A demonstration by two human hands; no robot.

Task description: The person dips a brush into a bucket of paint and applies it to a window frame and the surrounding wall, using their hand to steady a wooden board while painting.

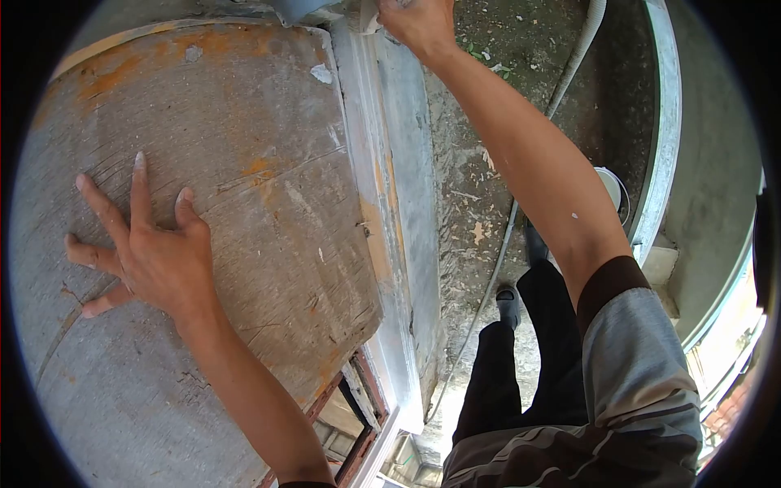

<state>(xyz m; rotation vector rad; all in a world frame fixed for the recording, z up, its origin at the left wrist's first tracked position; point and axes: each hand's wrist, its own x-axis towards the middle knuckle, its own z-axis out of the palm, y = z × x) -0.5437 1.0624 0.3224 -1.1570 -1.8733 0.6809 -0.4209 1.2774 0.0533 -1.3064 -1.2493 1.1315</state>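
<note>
My left hand (163, 252) lies with fingers spread on a large worn wooden board (268, 203), which has orange stains and cracks. Nothing is between its fingers. At the top edge of the view, my right hand (419, 28) is closed beside the upper end of a pale, paint-marked ledge (378, 163). Its fingers are partly cut off by the frame, and a small pale object (368, 16) shows at them. What exactly it grips is unclear. A blue-grey piece (297, 10) sits just left of that hand, over the board's top edge.
Below lies rough, debris-strewn ground (464, 203) with a long hose (578, 57) across it. A white bucket (610, 187) is partly behind my right arm. A curved wall edge (663, 122) runs down the right. A framed opening (342, 415) shows at the bottom.
</note>
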